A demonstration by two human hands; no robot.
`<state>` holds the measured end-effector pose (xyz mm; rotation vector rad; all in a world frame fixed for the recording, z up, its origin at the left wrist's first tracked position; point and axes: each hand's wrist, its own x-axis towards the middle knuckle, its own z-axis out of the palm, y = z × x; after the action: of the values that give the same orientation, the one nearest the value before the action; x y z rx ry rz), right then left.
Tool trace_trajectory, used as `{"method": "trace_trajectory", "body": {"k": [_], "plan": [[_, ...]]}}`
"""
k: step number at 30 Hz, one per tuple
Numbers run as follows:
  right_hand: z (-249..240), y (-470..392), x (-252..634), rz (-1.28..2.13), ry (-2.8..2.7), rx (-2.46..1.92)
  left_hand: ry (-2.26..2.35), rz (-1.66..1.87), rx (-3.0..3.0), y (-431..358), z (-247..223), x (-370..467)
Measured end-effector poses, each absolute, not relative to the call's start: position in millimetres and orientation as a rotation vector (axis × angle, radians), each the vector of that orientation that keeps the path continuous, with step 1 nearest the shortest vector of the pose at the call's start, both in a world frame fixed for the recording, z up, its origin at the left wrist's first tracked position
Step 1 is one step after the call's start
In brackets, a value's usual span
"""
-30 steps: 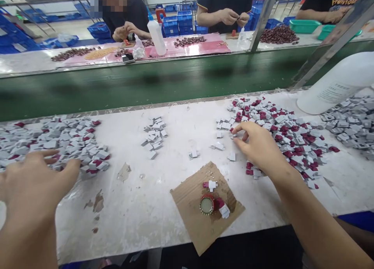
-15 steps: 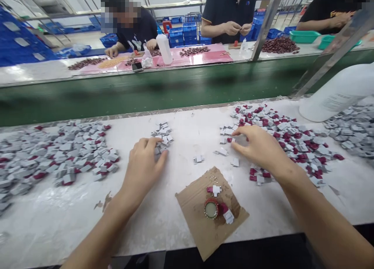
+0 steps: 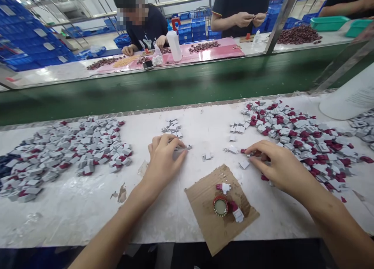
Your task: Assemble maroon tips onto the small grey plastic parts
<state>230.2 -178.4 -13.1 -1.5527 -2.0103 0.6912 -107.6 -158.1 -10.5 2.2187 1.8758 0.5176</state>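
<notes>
My left hand (image 3: 165,156) is closed, pinching a small grey plastic piece (image 3: 189,147) between thumb and fingertips. Just behind it lies a little cluster of grey pieces (image 3: 172,128). My right hand (image 3: 276,163) has a maroon-and-grey plastic piece (image 3: 243,151) at its fingertips, partly hidden by the fingers. Loose grey pieces, including one flat piece (image 3: 244,165) and another (image 3: 208,156), rest between the hands. In front, a cardboard square (image 3: 201,210) bears a bottle cap (image 3: 220,206) and two maroon-and-white pieces (image 3: 224,188).
A wide heap of grey and maroon pieces (image 3: 87,148) spreads at left. A mixed heap (image 3: 304,132) lies at right, beside a large white bottle (image 3: 350,95). Beyond the green conveyor strip (image 3: 163,87), several co-workers sit or stand at another bench. A metal post (image 3: 282,21) rises at right.
My left hand has drawn away from the small cluster, a grey piece now at its fingertips. My right hand has come nearer from the pile's edge with a maroon-and-grey piece. The view has shifted slightly.
</notes>
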Motion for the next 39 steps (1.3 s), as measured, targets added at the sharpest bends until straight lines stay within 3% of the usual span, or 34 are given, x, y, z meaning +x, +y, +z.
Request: {"method": "trace_trajectory", "body": {"k": [10, 18, 29, 39], "plan": [[-5, -229, 209, 0.747, -1.668, -1.534, 1.527, 0.655, 2.282, -156, -15, -103], [0, -286, 179, 1.006, -1.733, -1.238, 1.237, 0.791, 1.610, -195, -4, -83], [0, -286, 171, 0.884, -1.840, -1.142, 1.200, 0.775, 1.496, -206, -6, -67], [2, -280, 175, 1.039, -1.610, -1.247, 1.139, 0.805, 1.382, -204, 3, -56]]}}
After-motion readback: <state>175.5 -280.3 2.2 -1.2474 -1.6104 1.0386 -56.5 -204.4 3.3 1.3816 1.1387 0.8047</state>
